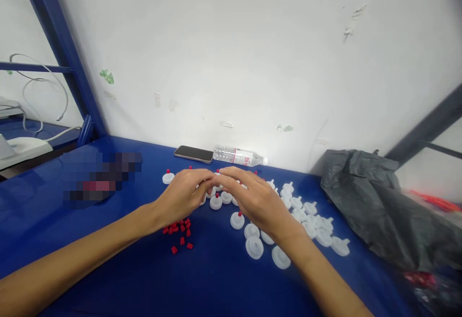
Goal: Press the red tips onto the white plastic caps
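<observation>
My left hand [187,191] and my right hand [254,199] meet above the blue table, fingertips touching. My left fingers are curled together in a pinch. From the other side, my right fingers bend over towards them; whatever lies between the hands is hidden. Under and behind them are several white round plastic caps with red tips, such as one [216,202] just below my fingers and another [237,220] by my right hand. Small red tips [182,241] lie loose below my left wrist. White caps without red tips [314,221] are heaped right of my right hand.
A phone [194,153] and a clear plastic bottle [240,156] lie along the wall. At right rests a black plastic bag [378,206]. A pixelated dark item [104,179] is on the left of the table [151,278]. A blue frame post [68,52] rises at left.
</observation>
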The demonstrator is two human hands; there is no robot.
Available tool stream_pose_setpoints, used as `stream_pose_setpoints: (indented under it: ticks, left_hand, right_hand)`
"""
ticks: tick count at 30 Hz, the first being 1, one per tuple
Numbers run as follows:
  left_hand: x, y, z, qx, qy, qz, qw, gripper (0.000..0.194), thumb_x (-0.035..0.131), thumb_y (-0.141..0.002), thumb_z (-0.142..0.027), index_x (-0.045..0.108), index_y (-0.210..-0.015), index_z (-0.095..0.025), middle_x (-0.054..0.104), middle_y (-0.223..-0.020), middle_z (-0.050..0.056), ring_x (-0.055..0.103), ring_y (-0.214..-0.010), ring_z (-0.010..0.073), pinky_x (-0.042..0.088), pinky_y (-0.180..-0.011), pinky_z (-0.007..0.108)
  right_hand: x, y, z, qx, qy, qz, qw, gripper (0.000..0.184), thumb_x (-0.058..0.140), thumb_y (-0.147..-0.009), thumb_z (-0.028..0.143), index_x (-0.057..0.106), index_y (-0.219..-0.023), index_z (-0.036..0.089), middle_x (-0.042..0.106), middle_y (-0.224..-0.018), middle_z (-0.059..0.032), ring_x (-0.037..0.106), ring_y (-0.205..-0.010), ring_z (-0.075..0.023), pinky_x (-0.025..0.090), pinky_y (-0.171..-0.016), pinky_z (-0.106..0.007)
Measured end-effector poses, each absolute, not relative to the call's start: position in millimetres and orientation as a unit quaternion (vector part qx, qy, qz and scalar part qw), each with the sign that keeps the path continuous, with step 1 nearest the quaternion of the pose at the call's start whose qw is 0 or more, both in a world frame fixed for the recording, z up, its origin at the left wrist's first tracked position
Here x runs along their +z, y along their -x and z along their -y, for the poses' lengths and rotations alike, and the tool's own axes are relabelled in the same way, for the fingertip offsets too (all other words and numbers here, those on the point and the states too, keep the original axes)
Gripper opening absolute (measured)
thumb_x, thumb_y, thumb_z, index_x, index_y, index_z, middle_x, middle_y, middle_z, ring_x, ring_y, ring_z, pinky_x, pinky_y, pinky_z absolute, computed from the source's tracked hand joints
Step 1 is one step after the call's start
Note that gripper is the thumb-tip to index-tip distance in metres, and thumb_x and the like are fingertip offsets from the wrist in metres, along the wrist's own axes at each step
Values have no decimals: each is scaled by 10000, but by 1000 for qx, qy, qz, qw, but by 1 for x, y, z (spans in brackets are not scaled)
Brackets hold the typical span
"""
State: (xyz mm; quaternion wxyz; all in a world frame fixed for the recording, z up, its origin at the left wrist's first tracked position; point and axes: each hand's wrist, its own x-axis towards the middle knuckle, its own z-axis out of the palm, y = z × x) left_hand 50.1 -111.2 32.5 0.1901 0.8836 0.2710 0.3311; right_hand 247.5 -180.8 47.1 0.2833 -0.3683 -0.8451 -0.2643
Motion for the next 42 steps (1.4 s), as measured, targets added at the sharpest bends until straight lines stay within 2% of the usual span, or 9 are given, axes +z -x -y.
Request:
stream_pose_setpoints:
  ticks: [4,7,13,18,23,31,35,38,42]
  left_hand:
    - [36,-51,108,310,-887,-316,132,283,509,-1016,-391,726,-1033,-210,719,-820,2,572,-643,143,412,-644,278]
    - [47,-40,109,217,-913,-297,176,234,705,-887,-449,759,-1000,-251,730,-845,-12,592,-663,144,419,-597,260]
    - [63,-19,119,-10,-926,-226,303,164,859,-715,-256,770,-851,-265,677,-720,-63,563,-559,102,362,-459,196]
    - [54,-23,122,-39,-934,-222,277,171,800,-706,-116,757,-802,-251,638,-704,-54,570,-583,110,358,-476,186]
    - [54,-25,123,-48,-925,-218,307,148,696,-782,-99,742,-793,-239,653,-744,-39,586,-616,112,390,-528,191]
    - [61,-33,125,55,-940,-215,260,67,642,-873,-218,698,-909,-228,680,-867,-21,542,-700,134,399,-633,247]
    - [52,-40,121,105,-937,-228,244,111,594,-904,-253,693,-944,-225,687,-872,-16,547,-690,135,404,-637,258]
    - [39,-44,114,191,-929,-199,246,194,531,-978,-274,712,-1042,-247,709,-961,0,593,-746,136,425,-664,251]
    - [28,-48,108,263,-903,-214,263,198,545,-1012,-337,723,-1039,-253,701,-974,7,618,-762,130,435,-663,243]
  right_hand:
    - [51,-268,170,-257,419,833,254,401,450,-964,56,599,-1310,192,675,-1270,-131,689,-1083,-210,608,-877,-344]
    - [52,-298,158,-225,511,768,314,264,523,-974,173,663,-1191,226,673,-1226,-107,703,-1009,-219,601,-847,-366]
    - [34,-352,138,-157,657,677,292,202,565,-954,278,711,-1075,207,724,-1144,-88,686,-1042,-261,521,-978,-417]
    - [13,-373,128,-126,688,670,248,311,528,-968,304,686,-1189,153,736,-1109,-143,677,-1036,-279,498,-977,-425]
    - [7,-380,124,-102,709,662,221,253,514,-972,305,725,-1044,187,746,-1035,-117,696,-974,-236,502,-894,-352]
    - [11,-374,127,-70,726,655,200,227,513,-976,353,714,-990,249,801,-973,-25,732,-914,-199,483,-843,-307]
    - [23,-374,133,-82,745,636,184,336,448,-992,442,711,-1022,234,803,-885,-45,735,-840,-230,476,-773,-335]
    - [30,-372,138,-78,750,639,152,406,505,-940,552,740,-874,228,791,-789,-70,729,-778,-259,460,-688,-347]
    - [30,-366,142,-60,737,664,108,283,639,-862,473,776,-798,234,798,-785,-94,733,-754,-276,445,-635,-353]
